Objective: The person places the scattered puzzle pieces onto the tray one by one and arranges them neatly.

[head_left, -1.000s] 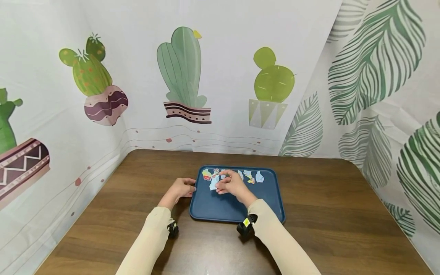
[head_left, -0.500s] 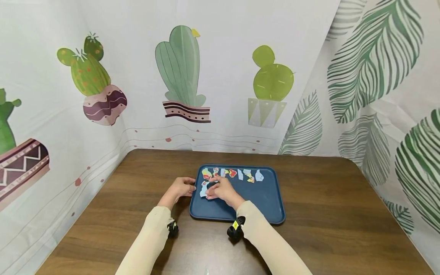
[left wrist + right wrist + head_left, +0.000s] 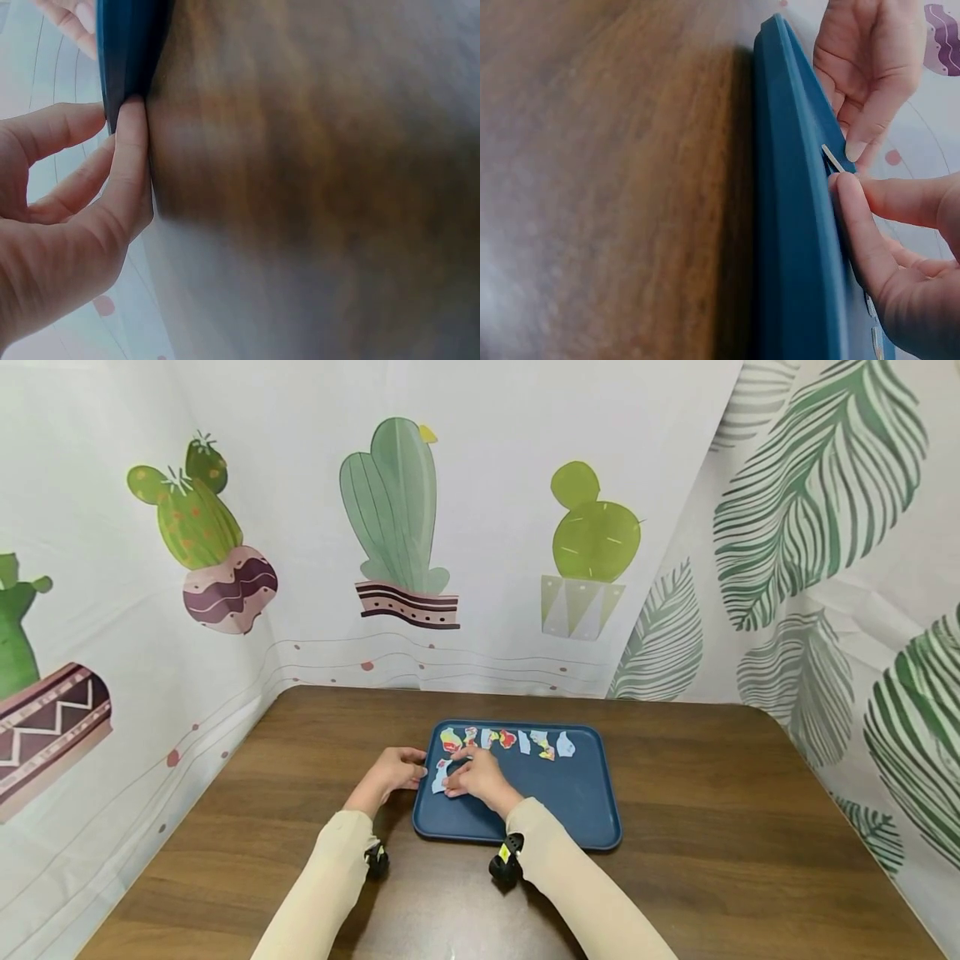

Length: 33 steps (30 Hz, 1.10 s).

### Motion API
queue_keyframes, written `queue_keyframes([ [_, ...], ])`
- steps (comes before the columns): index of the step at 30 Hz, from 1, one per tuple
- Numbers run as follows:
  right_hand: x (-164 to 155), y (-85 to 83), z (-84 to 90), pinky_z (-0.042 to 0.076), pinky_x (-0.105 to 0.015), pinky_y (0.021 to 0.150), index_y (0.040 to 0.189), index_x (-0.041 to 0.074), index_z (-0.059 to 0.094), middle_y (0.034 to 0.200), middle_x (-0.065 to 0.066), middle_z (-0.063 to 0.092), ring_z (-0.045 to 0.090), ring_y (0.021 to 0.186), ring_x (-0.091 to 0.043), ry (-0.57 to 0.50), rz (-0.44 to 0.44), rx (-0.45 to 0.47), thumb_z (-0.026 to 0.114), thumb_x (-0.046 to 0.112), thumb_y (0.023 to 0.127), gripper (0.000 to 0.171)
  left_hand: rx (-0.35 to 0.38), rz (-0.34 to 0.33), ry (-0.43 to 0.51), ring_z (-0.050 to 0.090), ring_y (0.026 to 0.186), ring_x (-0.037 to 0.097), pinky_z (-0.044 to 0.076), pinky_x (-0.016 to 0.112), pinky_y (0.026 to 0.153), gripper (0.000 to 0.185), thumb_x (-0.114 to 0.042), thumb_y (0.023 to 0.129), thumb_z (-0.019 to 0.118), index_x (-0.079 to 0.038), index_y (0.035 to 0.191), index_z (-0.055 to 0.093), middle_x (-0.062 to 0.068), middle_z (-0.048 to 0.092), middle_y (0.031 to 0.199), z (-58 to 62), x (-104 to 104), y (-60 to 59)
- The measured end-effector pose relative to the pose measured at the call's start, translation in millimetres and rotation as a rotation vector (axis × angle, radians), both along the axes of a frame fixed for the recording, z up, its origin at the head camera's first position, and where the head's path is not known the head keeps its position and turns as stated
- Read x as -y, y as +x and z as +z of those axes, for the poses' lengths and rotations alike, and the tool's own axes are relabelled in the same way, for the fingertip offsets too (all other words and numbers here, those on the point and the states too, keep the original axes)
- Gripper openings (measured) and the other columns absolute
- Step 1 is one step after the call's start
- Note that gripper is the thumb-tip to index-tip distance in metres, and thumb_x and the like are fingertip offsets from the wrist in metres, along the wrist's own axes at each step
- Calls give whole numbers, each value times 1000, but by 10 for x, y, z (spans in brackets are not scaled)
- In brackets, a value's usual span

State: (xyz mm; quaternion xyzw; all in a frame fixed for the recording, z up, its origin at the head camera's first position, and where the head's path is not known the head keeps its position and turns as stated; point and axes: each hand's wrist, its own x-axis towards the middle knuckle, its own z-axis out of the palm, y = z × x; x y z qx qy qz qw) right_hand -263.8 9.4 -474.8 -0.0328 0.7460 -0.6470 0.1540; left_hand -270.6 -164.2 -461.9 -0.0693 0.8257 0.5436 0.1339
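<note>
The paper scrap [image 3: 441, 774], likely light and flimsy, is lying at the blue tray's [image 3: 585, 827] left edge; right hand [image 3: 474, 777] is pinching its edge, left hand [image 3: 395, 770] is gripping the rim.

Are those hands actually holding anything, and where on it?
The right hand pinches a paper scrap at its edge, on the blue tray. The left hand holds the tray's left rim.
</note>
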Motion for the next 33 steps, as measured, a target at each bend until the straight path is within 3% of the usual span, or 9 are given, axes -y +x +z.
queue_keyframes([
  [13,-2,14,49,58,-28,59,118,-7,57,75,-13,66,69,61,-21,109,23,-30,74,-6,78,44,6,6,-3,65,80,23,58,37,76,37,6,88,60,10,124,57,21,66,96,-7,-25,5],
  [24,0,-24,29,58,-28,57,120,-8,57,74,-12,64,67,58,-18,121,1,-22,74,-8,78,46,-8,5,-8,66,83,23,58,37,78,35,4,88,61,9,122,58,22,65,105,-6,-51,-12],
  [33,-36,-26,27,59,-29,61,123,-8,55,75,-14,65,69,64,-22,97,36,-11,72,-6,80,46,-10,-1,9,65,75,20,59,37,73,30,2,91,59,12,120,58,19,66,93,-16,-19,-28],
])
